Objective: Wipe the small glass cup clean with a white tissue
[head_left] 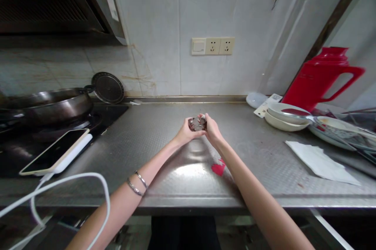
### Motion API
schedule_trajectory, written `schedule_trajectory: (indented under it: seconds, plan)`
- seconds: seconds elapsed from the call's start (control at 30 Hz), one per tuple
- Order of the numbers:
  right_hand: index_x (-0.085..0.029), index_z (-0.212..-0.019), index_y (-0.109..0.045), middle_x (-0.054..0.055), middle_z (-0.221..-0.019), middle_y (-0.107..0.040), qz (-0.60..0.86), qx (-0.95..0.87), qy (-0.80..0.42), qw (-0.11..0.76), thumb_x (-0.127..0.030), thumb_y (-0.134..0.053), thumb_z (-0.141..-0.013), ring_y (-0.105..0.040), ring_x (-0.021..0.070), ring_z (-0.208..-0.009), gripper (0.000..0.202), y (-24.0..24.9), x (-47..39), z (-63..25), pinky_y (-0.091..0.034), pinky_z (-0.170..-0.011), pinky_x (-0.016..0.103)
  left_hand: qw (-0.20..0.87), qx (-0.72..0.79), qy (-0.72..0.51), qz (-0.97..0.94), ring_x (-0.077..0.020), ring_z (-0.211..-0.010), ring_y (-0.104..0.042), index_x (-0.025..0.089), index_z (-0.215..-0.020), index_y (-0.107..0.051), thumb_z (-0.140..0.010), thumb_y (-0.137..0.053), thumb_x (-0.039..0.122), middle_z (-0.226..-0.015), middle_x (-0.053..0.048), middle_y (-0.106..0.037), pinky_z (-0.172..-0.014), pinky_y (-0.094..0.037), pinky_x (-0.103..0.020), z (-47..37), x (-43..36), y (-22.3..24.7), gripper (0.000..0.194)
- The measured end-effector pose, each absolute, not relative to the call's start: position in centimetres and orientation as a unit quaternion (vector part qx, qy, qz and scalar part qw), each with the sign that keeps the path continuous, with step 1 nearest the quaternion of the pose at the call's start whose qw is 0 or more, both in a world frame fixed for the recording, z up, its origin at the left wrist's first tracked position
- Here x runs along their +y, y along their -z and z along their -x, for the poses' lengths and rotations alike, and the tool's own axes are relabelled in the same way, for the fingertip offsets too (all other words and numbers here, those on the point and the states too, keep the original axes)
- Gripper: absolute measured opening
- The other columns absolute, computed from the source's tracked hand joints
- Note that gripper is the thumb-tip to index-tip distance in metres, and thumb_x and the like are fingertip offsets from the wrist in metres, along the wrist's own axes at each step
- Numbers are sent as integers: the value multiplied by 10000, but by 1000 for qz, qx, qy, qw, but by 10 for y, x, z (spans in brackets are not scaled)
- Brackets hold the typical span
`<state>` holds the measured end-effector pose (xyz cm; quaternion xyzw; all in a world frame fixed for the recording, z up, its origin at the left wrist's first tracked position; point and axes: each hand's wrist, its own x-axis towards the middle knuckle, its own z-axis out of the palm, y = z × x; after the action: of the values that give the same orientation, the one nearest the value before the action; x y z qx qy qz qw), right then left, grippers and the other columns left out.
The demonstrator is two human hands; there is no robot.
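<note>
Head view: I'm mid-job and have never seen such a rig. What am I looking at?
There is no machine here, only a person's bare left hand and right hand. The one picture comes from a camera worn on the head, looking forward and down. Both hands hold a small round dish, seemingly glass; its contents are unclear. On the metal counter lie a red scrap and, further right, white paper and stacked bowls, with a red thermos behind. At left, a phone lies by the stove.
</note>
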<state>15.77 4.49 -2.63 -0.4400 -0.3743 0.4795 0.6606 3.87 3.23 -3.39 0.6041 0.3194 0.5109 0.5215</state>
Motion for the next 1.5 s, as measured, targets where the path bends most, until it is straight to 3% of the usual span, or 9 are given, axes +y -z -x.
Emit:
schedule_trajectory:
  seconds: [0.13,0.27,0.53,0.67,0.87,1.07,1.27,1.5]
  plan:
    - [-176,-831,-668,23,-772,-705,445,-370,-488,653,-486,-487,-751,-634,184,-755,368,27,45,-160,-458,-663,266,578,296,-473,-595,-232,-1030,-594,179,-1106,-464,-561,-806,173,-1113,-100,-619,-963,-416,-434,-32,26,22,643]
    - [-174,-811,-658,30,-755,-699,444,-366,-494,652,-483,-483,-753,-631,184,-754,360,26,44,-158,-455,-639,262,576,281,-473,-604,-234,-983,-609,162,-1062,-501,-542,-804,143,-1055,-100,-638,-949,-426,-437,-29,29,20,602]
    - [-169,-835,-667,39,-855,-709,426,-358,-490,671,-443,-468,-792,-639,174,-801,342,26,45,-157,-468,-755,279,489,340,-542,-593,-220,-972,-598,155,-1071,-409,-451,-871,219,-1021,-90,-603,-946,-423,-438,-39,37,33,776]
    - [-161,-855,-671,47,-851,-716,418,-341,-508,671,-426,-472,-801,-649,176,-788,336,26,44,-156,-476,-760,288,511,345,-530,-582,-225,-1029,-574,172,-1086,-396,-423,-880,193,-1086,-89,-580,-983,-392,-440,-39,32,31,822]
    - [-166,-810,-677,43,-793,-722,436,-325,-510,667,-419,-471,-801,-651,184,-767,327,21,41,-159,-481,-700,273,612,279,-447,-590,-245,-1028,-583,160,-1091,-487,-584,-797,183,-1033,-87,-626,-973,-391,-455,-29,25,20,595]
    - [-168,-784,-683,32,-753,-717,418,-344,-510,668,-437,-467,-799,-649,186,-769,346,20,40,-157,-481,-688,265,552,256,-520,-599,-214,-997,-591,157,-1022,-441,-504,-840,171,-1070,-94,-596,-954,-413,-423,-35,32,29,654]
    - [-161,-793,-686,46,-803,-722,410,-329,-537,660,-400,-450,-824,-652,190,-789,337,16,37,-151,-490,-712,279,458,330,-552,-614,-196,-955,-602,177,-1059,-391,-469,-863,212,-1036,-62,-584,-920,-443,-397,-39,37,38,756]
    - [-158,-893,-687,69,-964,-714,432,-355,-516,648,-441,-433,-838,-654,186,-824,383,21,38,-159,-491,-688,274,581,281,-463,-607,-231,-979,-610,142,-1101,-453,-577,-791,165,-1060,-103,-616,-950,-422,-458,-30,31,29,624]
